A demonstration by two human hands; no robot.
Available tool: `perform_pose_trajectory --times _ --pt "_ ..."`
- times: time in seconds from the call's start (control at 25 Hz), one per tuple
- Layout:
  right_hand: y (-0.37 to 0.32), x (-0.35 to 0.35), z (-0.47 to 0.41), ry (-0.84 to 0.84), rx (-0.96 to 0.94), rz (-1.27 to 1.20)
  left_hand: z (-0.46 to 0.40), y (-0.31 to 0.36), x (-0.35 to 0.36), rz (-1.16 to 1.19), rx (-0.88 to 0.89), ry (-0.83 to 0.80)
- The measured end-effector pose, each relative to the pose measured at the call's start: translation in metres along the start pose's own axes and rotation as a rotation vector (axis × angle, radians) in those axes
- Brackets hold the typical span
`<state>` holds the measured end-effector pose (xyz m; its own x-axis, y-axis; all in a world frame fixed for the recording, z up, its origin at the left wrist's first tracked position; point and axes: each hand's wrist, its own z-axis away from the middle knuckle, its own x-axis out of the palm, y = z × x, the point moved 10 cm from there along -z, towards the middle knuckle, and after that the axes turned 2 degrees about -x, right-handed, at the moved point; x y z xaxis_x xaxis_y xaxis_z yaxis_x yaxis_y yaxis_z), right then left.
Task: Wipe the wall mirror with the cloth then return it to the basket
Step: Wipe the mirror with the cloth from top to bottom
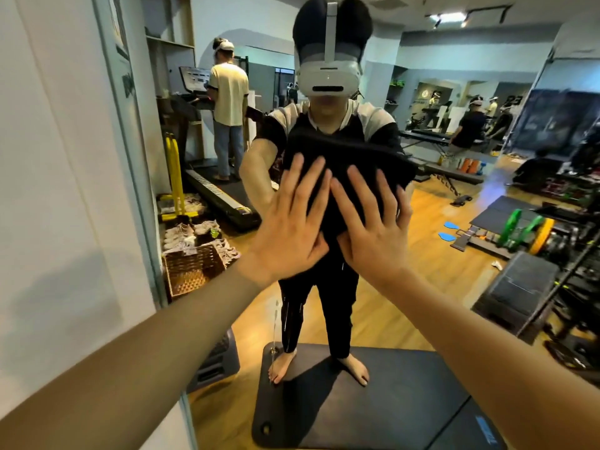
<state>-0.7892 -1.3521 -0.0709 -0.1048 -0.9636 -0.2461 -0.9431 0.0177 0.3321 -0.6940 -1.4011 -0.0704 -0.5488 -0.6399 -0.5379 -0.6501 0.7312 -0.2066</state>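
Up against the wall mirror (pixel 406 254), dead center, a black cloth (pixel 337 177) is pinned flat under both hands. Left hand (pixel 289 225) sits at 9 o'clock of the cloth, right hand (pixel 373 228) at 3, fingers (pixel 319 180) straight and spread, pressing on it rather than gripping. Cloth bunches out past the fingertips toward 12. Wicker basket (pixel 191 271) shows in the reflection at 8 o'clock, on the floor.
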Motion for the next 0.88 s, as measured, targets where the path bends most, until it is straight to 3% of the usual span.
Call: perform_pose_trajectory --times 0.2,0.36,0.64,0.88 --pt "-0.037 0.034 0.103 -0.207 0.004 -0.026 0.087 0.014 0.055 -0.176 0.111 -0.212" --pt "-0.112 0.07 0.151 -0.414 -0.001 -0.055 0.162 -0.014 0.065 -0.253 0.147 -0.265" --pt "-0.26 0.116 0.105 -0.543 -0.177 -0.185 0.253 -0.14 0.031 -0.339 -0.091 -0.383" --pt "-0.279 0.126 0.101 -0.562 -0.169 -0.212 0.27 -0.164 0.034 -0.281 -0.11 -0.393"
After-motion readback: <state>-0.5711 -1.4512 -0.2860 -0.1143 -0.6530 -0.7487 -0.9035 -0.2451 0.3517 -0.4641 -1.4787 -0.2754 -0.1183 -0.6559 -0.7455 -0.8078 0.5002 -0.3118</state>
